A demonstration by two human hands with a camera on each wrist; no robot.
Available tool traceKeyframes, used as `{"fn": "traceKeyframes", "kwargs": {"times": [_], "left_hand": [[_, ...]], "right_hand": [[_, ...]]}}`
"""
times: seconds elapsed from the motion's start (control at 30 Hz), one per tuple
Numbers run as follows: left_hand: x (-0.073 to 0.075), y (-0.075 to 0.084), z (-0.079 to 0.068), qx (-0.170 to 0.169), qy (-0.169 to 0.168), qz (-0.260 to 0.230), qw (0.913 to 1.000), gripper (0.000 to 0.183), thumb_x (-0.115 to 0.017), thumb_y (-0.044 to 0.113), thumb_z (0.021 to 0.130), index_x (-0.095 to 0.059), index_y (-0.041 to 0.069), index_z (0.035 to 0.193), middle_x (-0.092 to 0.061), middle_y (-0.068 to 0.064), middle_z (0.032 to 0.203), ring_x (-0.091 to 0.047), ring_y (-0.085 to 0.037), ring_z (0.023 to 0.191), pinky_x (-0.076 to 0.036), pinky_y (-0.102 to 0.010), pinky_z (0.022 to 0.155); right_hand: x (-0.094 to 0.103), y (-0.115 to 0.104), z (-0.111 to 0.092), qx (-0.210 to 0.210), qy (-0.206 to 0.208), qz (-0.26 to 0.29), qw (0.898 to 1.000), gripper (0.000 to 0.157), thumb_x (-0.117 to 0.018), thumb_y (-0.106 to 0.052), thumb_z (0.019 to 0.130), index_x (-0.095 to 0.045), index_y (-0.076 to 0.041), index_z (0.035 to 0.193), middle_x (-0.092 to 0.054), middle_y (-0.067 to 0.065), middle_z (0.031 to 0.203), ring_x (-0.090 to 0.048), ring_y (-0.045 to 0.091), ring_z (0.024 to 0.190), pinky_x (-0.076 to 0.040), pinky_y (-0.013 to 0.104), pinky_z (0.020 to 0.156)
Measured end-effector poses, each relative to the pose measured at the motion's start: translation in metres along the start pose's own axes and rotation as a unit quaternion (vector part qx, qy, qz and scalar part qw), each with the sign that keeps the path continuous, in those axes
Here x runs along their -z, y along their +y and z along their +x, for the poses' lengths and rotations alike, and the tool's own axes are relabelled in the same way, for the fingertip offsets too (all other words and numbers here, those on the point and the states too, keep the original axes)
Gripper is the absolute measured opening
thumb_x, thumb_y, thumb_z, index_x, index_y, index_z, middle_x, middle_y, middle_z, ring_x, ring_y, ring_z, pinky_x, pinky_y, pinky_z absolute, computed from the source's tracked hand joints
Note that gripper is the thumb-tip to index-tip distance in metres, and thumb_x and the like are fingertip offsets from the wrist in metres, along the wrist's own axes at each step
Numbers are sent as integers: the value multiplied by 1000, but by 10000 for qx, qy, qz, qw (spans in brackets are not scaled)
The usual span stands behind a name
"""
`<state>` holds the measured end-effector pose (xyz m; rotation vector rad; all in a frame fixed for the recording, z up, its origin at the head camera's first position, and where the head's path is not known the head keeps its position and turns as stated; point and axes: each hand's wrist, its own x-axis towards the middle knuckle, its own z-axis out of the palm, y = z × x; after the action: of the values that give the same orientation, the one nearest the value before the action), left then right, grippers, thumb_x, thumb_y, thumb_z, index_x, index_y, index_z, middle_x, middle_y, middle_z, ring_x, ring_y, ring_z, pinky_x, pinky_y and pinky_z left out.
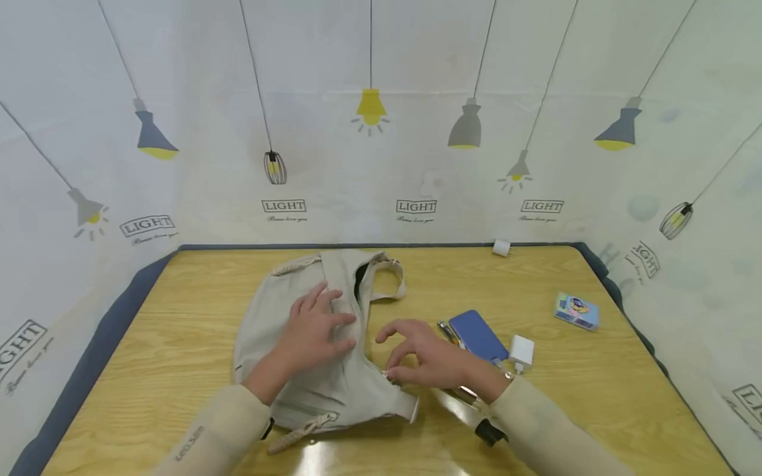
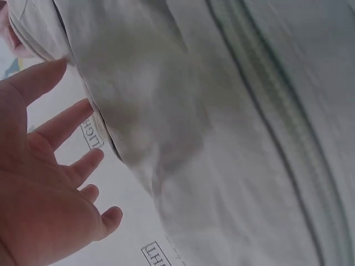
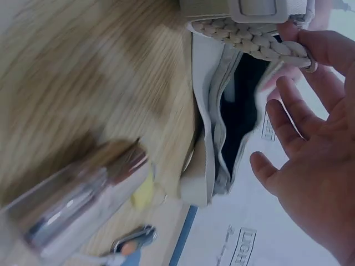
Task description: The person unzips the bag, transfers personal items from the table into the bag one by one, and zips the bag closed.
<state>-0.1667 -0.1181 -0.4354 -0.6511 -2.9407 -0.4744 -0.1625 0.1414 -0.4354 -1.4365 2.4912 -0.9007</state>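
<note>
A light beige fabric bag [image 1: 262, 330] lies on its side on the table, its zipped top facing right and partly open onto a dark inside [image 3: 241, 105]. My left hand [image 1: 312, 330] is over the bag's upper face with fingers spread; in the left wrist view its fingertips [image 2: 83, 111] are at the bag's edge. At the near end of the opening, my right hand [image 1: 419, 354] pinches the braided zipper pull [image 3: 249, 41] between thumb and forefinger. Its other fingers are apart from the bag. A second braided pull [image 1: 297, 433] hangs at the bag's near side.
Right of the bag lie a blue flat rectangular case [image 1: 479, 336], a nail clipper [image 1: 446, 330] and a white charger block [image 1: 521, 350]. A shiny cylinder [image 3: 83, 194] is partly hidden by my right wrist. Farther off are a small blue box [image 1: 576, 312] and a white plug adapter [image 1: 501, 248].
</note>
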Motion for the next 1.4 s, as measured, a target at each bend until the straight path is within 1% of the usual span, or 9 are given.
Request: {"fn": "traceKeyframes", "kwargs": {"times": [0.17,0.33,0.43,0.53,0.77,0.87,0.97,1.13,1.4], "left_hand": [[-9,9,4,-102,-232,272,9993,43,-72,45,82,-71,23,119,-43,-13,149,-18,-39,149,-21,-63,113],[-14,21,6,-550,510,103,9971,20,-78,35,79,-76,23,96,-54,-9,138,-30,-38,144,-27,-59,111],[-15,31,5,-1073,1029,-164,9888,10,-79,31,78,-74,25,83,-59,-7,130,-39,-37,139,-32,-58,108],[-17,40,-3,-1375,1381,-362,9802,13,-81,33,77,-72,24,80,-61,-6,124,-43,-37,136,-34,-58,106],[-20,55,-25,-1496,1421,-504,9772,24,-80,48,74,-71,27,81,-61,-5,123,-43,-34,136,-33,-57,107],[-20,57,-29,-1264,1295,-666,9812,26,-79,50,74,-73,25,80,-60,-4,124,-41,-34,137,-31,-58,108],[-20,59,-32,-642,1065,-1135,9857,24,-77,50,76,-74,26,76,-60,-3,126,-37,-33,140,-27,-61,109],[-17,62,-34,409,881,-1833,9782,21,-75,48,80,-71,30,68,-59,-1,130,-32,-32,143,-24,-66,109],[-16,65,-34,847,876,-2296,9656,17,-78,35,78,-70,29,64,-61,-2,128,-32,-35,141,-26,-70,106]], "right_hand": [[6,7,-11,-253,120,-136,9995,11,-67,-23,90,-76,-26,84,-57,-1,127,-53,23,121,-40,50,102],[13,11,-18,-634,218,-93,9977,13,-67,-21,90,-75,-28,83,-57,0,129,-51,26,123,-39,52,102],[17,11,-20,-808,258,-32,9964,13,-66,-21,91,-75,-28,83,-56,0,130,-51,26,124,-39,53,103],[18,10,-20,-925,308,36,9952,14,-65,-20,92,-73,-27,83,-56,1,131,-52,27,123,-41,51,101],[17,5,-16,-1068,338,337,9931,14,-62,-22,95,-72,-26,85,-55,2,131,-53,30,123,-44,49,99],[15,-1,-9,-1128,393,566,9912,14,-63,-22,94,-71,-25,83,-56,3,130,-53,27,122,-44,47,97],[14,-8,1,-1171,485,795,9887,13,-65,-23,93,-71,-22,81,-56,4,130,-53,27,122,-45,46,96],[12,-13,11,-1249,531,1053,9851,13,-66,-23,91,-70,-17,80,-56,5,130,-53,28,123,-44,47,98],[11,-12,14,-1065,469,952,9886,12,-67,-19,90,-70,-16,79,-57,7,129,-53,28,123,-43,48,100]]}}
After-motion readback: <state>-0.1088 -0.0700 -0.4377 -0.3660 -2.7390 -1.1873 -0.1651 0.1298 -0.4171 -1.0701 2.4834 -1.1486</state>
